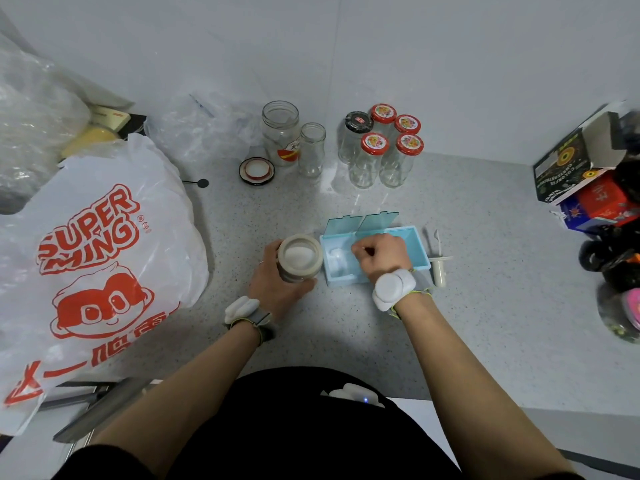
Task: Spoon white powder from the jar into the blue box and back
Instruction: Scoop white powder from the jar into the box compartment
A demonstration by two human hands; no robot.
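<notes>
left hand [277, 282] grips open jar [300, 258], white powder inside.

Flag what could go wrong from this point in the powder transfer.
The open jar, full of white powder, is steadied only by the left hand; a nudge might tip it. The right hand works over the blue box, so powder could spill onto the counter.

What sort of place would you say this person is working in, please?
Probably a kitchen counter: a speckled worktop against a plain wall, with empty glass jars, a shopping bag and a blue box for powder.
</notes>
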